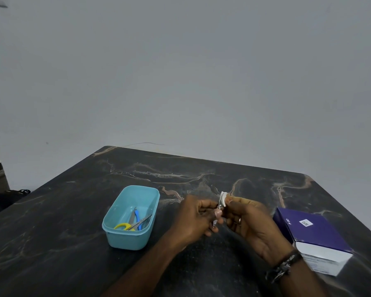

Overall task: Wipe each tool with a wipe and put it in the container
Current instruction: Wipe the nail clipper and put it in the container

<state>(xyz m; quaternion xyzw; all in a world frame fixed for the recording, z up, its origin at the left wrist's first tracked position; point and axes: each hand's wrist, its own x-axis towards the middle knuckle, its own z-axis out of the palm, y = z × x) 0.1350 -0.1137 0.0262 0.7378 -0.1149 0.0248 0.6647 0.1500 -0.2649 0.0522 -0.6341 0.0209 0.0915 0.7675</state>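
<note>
My left hand (196,217) grips a small metal tool with a pink handle (218,213), held above the dark table. My right hand (247,221) pinches a small white wipe (223,198) against the tool's upper end. To the left stands a light blue plastic container (116,234). Inside it lie yellow-handled scissors (124,226) and a blue-handled tool (137,217). Most of the held tool is hidden by my fingers.
A purple and white box (317,239) lies at the right near the table's edge. The dark marbled table (51,221) meets a grey wall at the back. A dark bag lies on the floor at far left (7,198).
</note>
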